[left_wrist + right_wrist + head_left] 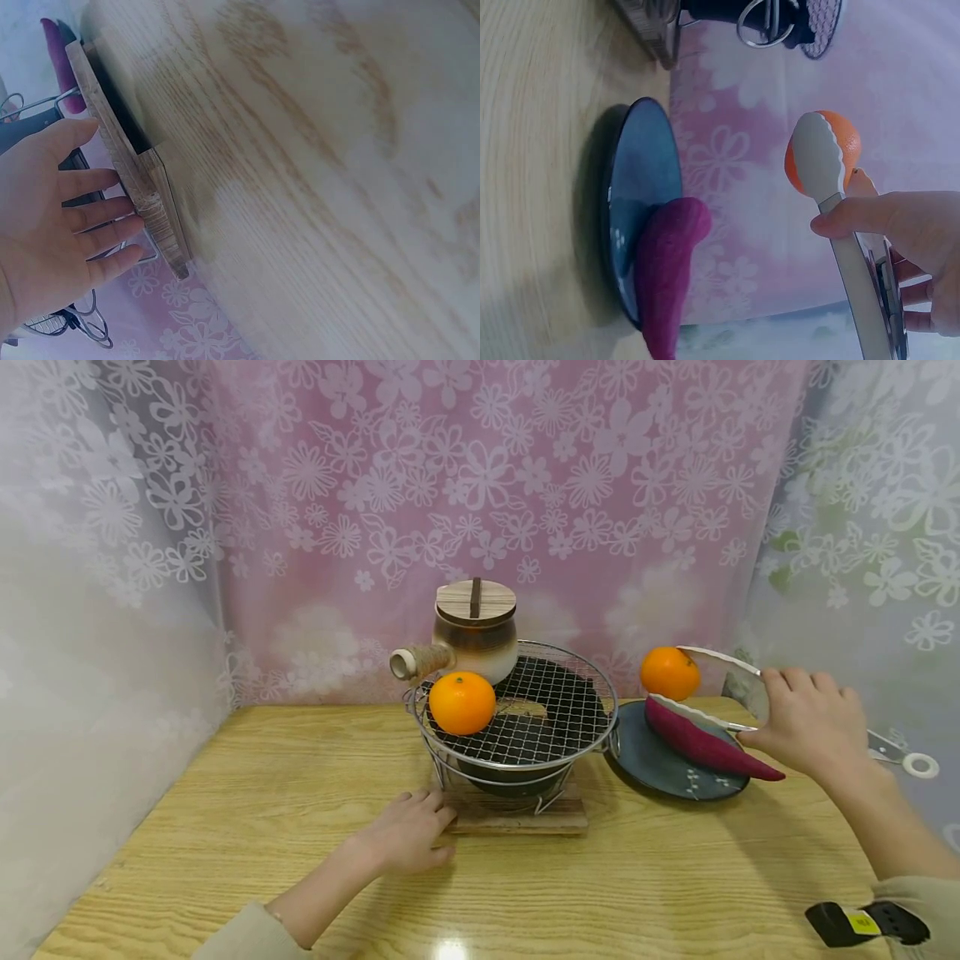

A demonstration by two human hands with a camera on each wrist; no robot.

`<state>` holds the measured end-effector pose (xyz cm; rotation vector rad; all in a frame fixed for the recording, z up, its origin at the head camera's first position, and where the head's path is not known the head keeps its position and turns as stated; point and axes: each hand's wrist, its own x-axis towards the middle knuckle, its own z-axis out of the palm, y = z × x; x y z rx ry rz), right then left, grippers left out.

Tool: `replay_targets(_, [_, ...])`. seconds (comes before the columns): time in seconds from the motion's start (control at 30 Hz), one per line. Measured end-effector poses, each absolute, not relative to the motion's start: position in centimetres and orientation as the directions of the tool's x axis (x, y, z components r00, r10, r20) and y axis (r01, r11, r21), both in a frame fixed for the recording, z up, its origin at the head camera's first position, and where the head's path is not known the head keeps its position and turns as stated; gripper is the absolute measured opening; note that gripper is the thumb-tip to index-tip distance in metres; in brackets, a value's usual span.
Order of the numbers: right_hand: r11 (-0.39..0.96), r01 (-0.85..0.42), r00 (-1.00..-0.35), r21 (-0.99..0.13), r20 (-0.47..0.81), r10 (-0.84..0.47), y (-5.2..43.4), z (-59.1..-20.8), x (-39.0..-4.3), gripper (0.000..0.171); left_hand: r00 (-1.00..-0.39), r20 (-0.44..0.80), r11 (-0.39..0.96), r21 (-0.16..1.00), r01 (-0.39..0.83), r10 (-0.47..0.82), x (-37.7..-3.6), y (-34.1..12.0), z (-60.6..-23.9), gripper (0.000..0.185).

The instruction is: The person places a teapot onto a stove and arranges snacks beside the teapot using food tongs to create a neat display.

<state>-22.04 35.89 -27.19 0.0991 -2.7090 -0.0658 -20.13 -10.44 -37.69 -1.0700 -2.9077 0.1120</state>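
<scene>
One round, bright orange fruit (pixel 670 674) hangs between the white scalloped tips of the long metal tongs (pixel 857 285), above the round dark-blue plate (pixel 637 752) and apart from it. The right hand (pixel 810 718) pinches the tongs; I'd want an even, gentle squeeze, since something this round could roll out. The left hand (pixel 408 831) has fingers loosely extended at the brown wooden board (pixel 517 821); whether they touch, I can't tell. The fruit shows no clear long axis; the tongs' own runs leftward from hand to tips.
</scene>
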Motion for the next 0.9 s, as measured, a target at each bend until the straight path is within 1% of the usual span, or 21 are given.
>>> replay_targets(0.23, [0.996,-0.080,-0.899,0.050,0.428,-0.094,34.9,-26.3,-21.2,0.085,-0.761,0.008,0.759,-0.073,0.647,0.649,-20.1,-10.4,-37.7,0.048])
replay_targets(0.6, [0.990,-0.119,-0.894,0.071,0.425,-0.138,33.1,-24.5,-20.1,0.089,-0.751,0.028,0.751,-0.070,0.657,0.660,-20.3,-10.5,-38.0,0.046])
replay_targets(0.9, [0.976,-0.197,-0.858,0.088,0.466,-0.215,31.4,-23.3,-19.0,0.089,-0.752,0.026,0.751,-0.074,0.656,0.659,-20.4,-10.6,-38.0,0.047])
